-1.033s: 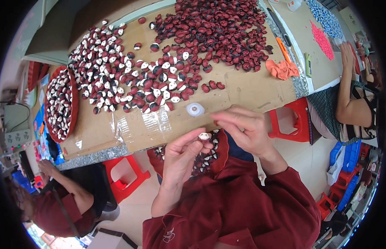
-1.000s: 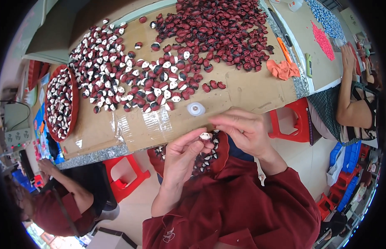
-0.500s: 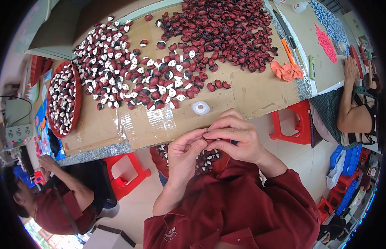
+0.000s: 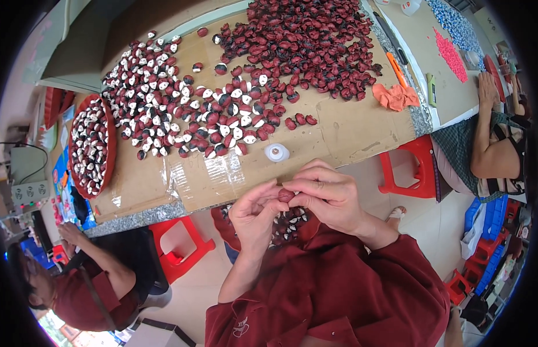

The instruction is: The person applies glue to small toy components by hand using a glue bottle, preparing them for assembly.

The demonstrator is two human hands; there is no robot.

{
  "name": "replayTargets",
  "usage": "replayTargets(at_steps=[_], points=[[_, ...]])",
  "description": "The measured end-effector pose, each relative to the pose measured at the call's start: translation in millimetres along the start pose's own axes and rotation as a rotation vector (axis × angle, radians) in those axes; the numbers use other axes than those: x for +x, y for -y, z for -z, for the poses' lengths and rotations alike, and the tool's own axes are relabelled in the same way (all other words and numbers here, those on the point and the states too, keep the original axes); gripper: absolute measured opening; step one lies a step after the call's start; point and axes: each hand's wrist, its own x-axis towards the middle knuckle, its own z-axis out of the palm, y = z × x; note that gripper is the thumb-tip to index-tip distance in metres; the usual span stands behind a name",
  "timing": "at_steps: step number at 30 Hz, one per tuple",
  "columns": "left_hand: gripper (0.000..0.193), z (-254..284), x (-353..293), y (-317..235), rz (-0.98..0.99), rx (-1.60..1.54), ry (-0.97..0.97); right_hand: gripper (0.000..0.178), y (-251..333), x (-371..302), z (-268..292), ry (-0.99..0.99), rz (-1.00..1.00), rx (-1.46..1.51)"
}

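Note:
Between the fingertips of both hands sits a small dark red rounded piece (image 4: 286, 195), shaped like a shell. My left hand (image 4: 254, 211) pinches it from one side, and my right hand (image 4: 329, 194) grips it from the other. Below them a red basin (image 4: 225, 228) with black, white and red pieces rests at my lap, partly hidden by my hands. Just beyond my hands, on the cardboard-covered table (image 4: 344, 133), stands a small white bottle (image 4: 277, 152) seen from above. Past it lie loose red-black-and-white pieces (image 4: 223, 124) and a large heap of dark red shells (image 4: 309, 49).
A red tray (image 4: 111, 144) of finished-looking pieces sits at the table's left end. An orange cutter (image 4: 396, 68) and a crumpled orange cloth (image 4: 396, 97) lie at right. Co-workers sit on both sides, near red stools (image 4: 179, 248). Pink pieces (image 4: 451, 55) lie on the far-right table.
My fingers have shifted on the small piece, and its red rounded side now shows between them. The whole view has moved slightly.

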Motion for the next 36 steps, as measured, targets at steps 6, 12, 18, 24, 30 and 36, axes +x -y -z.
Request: replayTargets(at_steps=[6,12,18,24,30,36], points=[[0.015,-1.5,-2.5,4.9,-0.23,0.171,-0.03,0.03,-5.2,-7.0,-6.6,-0.002,-0.019,0.077],[0.013,3.3,-12.9,-0.8,-0.259,0.312,-0.034,0.026,-3.7,-15.6,-11.7,-0.004,-0.035,0.09],[0.024,18.6,-13.4,-27.3,0.016,0.496,0.024,0.022,-4.8,-17.3,-6.5,0.073,-0.102,0.054],[0.021,33.7,41.5,-47.1,-0.335,1.107,-0.402,0.023,-9.1,16.0,-2.2,-0.169,0.02,-0.218],[0.021,39.6,64.0,-38.8,-0.563,1.333,-0.288,0.043,-21.6,27.3,-16.2,-0.122,0.019,-0.357],[0.027,32.9,31.9,-39.2,-0.354,0.839,-0.333,0.025,-12.9,12.7,-5.3,-0.195,-0.019,-0.192]])
